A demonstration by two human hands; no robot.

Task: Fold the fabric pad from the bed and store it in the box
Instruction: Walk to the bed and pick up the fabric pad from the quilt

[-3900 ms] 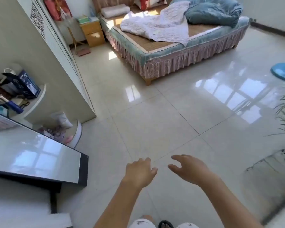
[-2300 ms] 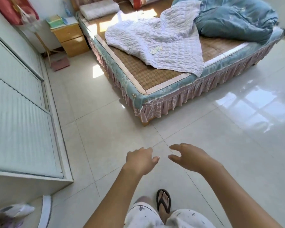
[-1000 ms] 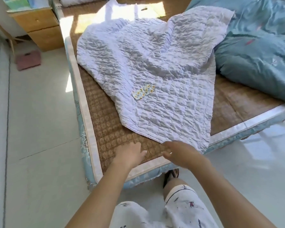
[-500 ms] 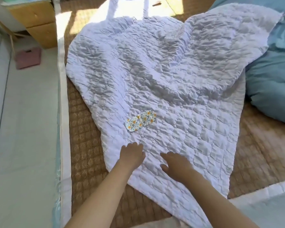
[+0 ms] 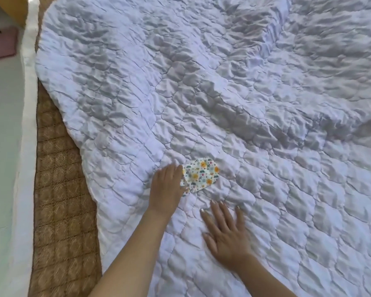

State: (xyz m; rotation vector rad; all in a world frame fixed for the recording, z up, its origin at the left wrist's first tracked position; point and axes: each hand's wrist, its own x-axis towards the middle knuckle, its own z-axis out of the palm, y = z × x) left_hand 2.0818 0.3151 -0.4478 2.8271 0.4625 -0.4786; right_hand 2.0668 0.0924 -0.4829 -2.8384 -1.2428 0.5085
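Note:
The fabric pad (image 5: 201, 175) is a small white piece with a flower print, lying on a white quilted blanket (image 5: 223, 93) spread over the bed. My left hand (image 5: 167, 187) covers the pad's left end, fingers curled onto its edge and holding it. My right hand (image 5: 225, 232) lies flat on the blanket just below and right of the pad, fingers spread, holding nothing. No box is in view.
A woven straw mat (image 5: 60, 211) shows at the left beside the blanket, with the bed's pale edge (image 5: 27, 146) and the floor (image 5: 2, 125) beyond it. A pink object (image 5: 0, 45) sits on the floor at the top left.
I have walked from the floor up to the bed and leaned over the blanket. My left hand has moved onto the pad's left end; my right hand has flattened on the blanket.

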